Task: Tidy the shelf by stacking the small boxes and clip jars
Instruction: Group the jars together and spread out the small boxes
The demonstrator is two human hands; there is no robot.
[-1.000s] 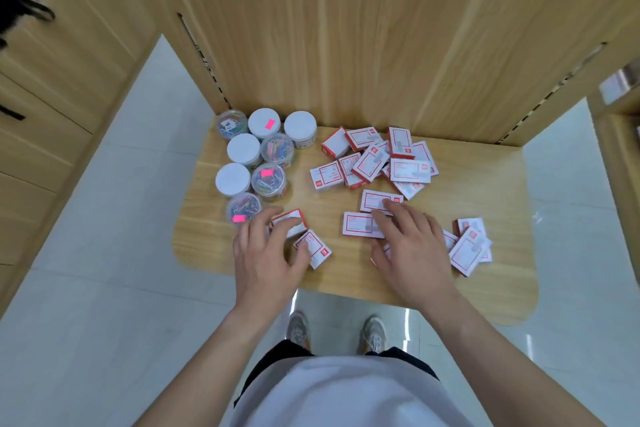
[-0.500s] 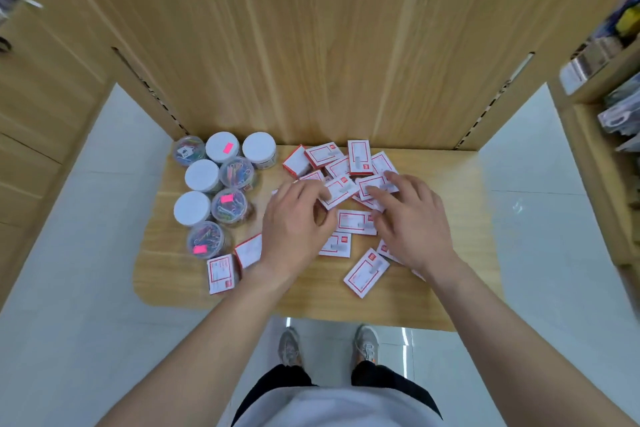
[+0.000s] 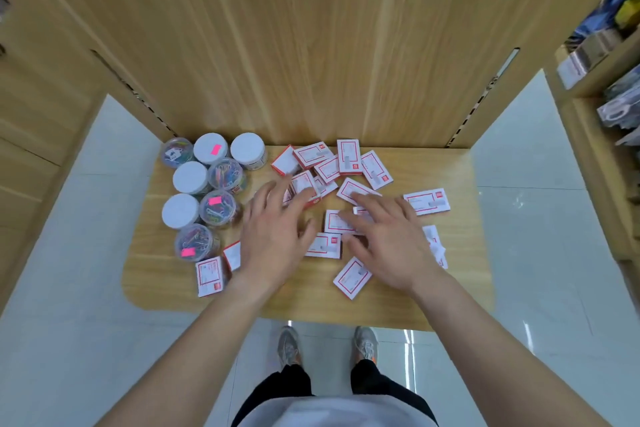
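Several small white boxes with red borders [image 3: 349,156] lie scattered flat over the middle of a wooden shelf board [image 3: 460,274]. Several round clip jars [image 3: 211,148], some with white lids and some showing coloured clips, cluster at the shelf's left. My left hand [image 3: 277,236] hovers palm down with spread fingers over boxes near the jars, fingertips on one box [image 3: 304,185]. My right hand [image 3: 388,239] lies flat, fingers apart, across boxes in the centre. Neither hand grips anything. Some boxes are partly hidden under both hands.
A tall wooden back panel [image 3: 311,45] rises behind the shelf. Shiny white floor lies on both sides and in front, where my two shoes [image 3: 289,345] show. A stocked shelf unit [image 3: 609,55] stands at the right edge; wooden cabinets at the left.
The view shifted slightly. Both hands slid back toward me from the box pile, and one box now lies apart at the right of the shelf.
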